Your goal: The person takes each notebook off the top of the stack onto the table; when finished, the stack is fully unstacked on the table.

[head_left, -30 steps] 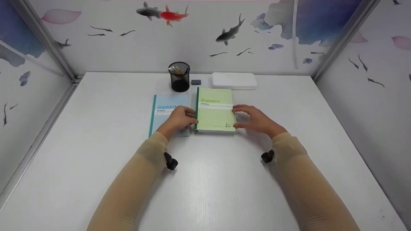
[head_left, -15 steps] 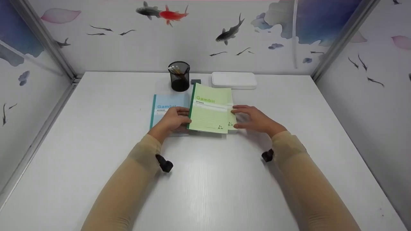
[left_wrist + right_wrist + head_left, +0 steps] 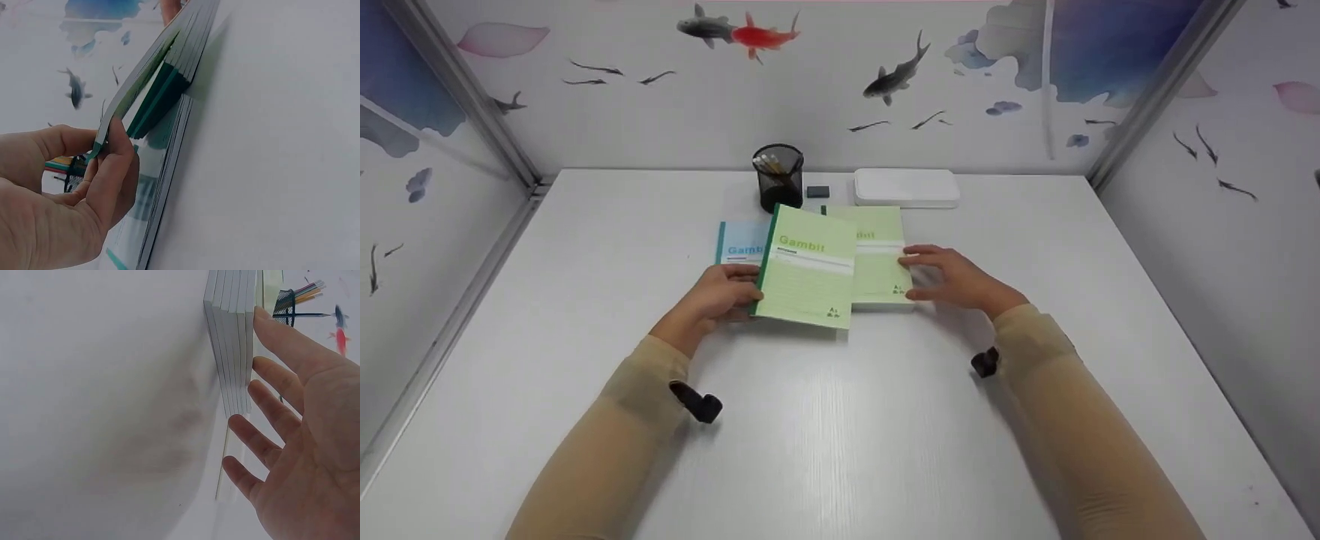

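Your left hand (image 3: 717,295), the nearer, pinched the loose green notebook (image 3: 808,264) by one long edge; it overlapped the left side of the green stack (image 3: 882,270), long axes near parallel. Your right hand (image 3: 960,282), uncurled, touched the stack's right side.

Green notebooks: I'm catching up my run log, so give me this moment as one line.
left hand: pinches green notebook by spine | right hand: at right edge of stack | blue notebook: partly covered

Fish-printed white panels (image 3: 810,101) are enclosing a white table (image 3: 840,450), forming a study-like desk booth (image 3: 435,247); metal posts (image 3: 471,97) are running from the upper corners, a pen holder (image 3: 780,184) is standing upper centre, and green notebooks (image 3: 814,281) are showing mid-frame.
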`<action>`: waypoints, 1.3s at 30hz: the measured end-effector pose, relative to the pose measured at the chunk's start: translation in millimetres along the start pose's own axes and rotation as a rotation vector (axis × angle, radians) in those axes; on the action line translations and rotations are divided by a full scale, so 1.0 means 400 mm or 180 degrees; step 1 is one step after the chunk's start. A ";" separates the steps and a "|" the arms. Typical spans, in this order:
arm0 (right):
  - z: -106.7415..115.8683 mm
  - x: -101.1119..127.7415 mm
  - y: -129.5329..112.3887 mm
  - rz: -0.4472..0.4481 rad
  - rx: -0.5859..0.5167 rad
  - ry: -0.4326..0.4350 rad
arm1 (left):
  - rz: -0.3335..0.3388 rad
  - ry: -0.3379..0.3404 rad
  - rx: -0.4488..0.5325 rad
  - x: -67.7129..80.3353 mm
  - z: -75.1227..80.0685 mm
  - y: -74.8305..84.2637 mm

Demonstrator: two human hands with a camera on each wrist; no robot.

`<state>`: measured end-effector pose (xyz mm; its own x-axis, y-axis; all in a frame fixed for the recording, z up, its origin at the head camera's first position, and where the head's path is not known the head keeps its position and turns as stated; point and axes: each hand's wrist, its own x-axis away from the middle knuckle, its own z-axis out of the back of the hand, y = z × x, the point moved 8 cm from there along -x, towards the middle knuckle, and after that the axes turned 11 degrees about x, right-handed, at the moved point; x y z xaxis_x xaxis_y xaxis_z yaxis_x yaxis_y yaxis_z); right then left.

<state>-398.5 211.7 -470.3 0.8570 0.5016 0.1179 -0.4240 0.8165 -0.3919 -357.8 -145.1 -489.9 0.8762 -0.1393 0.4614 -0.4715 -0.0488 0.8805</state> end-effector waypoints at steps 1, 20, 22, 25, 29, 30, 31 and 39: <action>-0.001 0.001 0.002 -0.0010 -0.0009 -0.0008 | -0.0005 0.0009 -0.0001 0.006 0.016 -0.002; 0.011 0.009 0.003 0.0075 -0.0073 0.0051 | -0.0093 0.0446 0.0327 0.110 0.394 0.014; 0.009 0.006 0.002 0.0039 -0.0039 0.0028 | -0.0086 0.0469 0.0374 0.116 0.425 0.014; 0.004 0.001 0.001 -0.0025 -0.0036 -0.0026 | -0.0053 0.0545 0.0316 0.125 0.472 0.011; 0.003 -0.003 -0.001 -0.0068 -0.0062 -0.0050 | -0.0036 0.0691 -0.0184 0.134 0.518 0.008; 0.003 -0.003 0.001 -0.0085 -0.0062 -0.0051 | -0.0037 0.0720 -0.0332 0.135 0.524 0.006; 0.002 -0.003 0.003 -0.0100 -0.0057 -0.0053 | -0.0038 0.0746 -0.0468 0.134 0.527 0.004; -0.005 -0.003 0.011 -0.0164 -0.0096 -0.0061 | -0.0386 0.0768 -0.1509 0.123 0.526 0.018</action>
<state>-401.0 214.2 -474.1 0.8716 0.4648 0.1559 -0.3702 0.8325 -0.4121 -339.3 -360.5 -483.6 0.9459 0.0733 0.3162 -0.3177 0.4087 0.8556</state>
